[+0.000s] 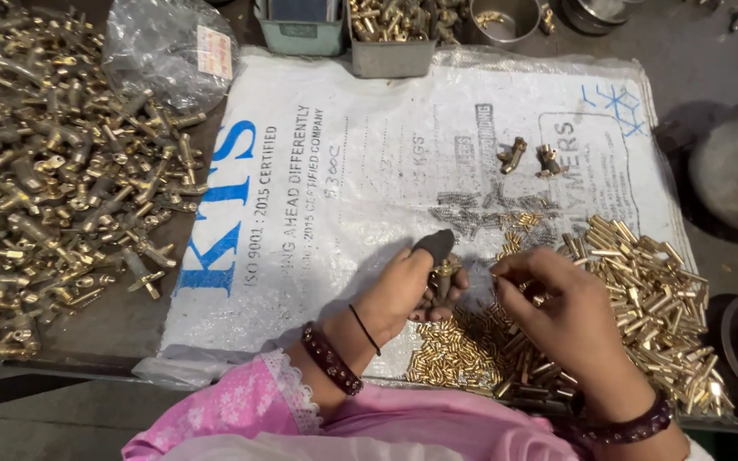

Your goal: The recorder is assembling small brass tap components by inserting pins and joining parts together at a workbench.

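Pinching a small brass fitting [444, 275] between its fingers, the left hand [412, 286] wears a dark thumb cover. Just beside it, the right hand [557, 307] has its fingertips closed on a tiny brass piece, too small to make out. Brass pins [651, 290] lie heaped under and beyond that hand; a pile of brass tee fittings [53, 179] sits well off past the left hand.

Ahead of the left hand [403, 286], the white sack sheet [369, 171] lies open up to the grey trays [390, 55]; two loose brass fittings [530, 158] sit ahead of the right hand [557, 312]; brass pins [651, 299] crowd its outer side; the brass fitting heap [53, 179] blocks passage far left.
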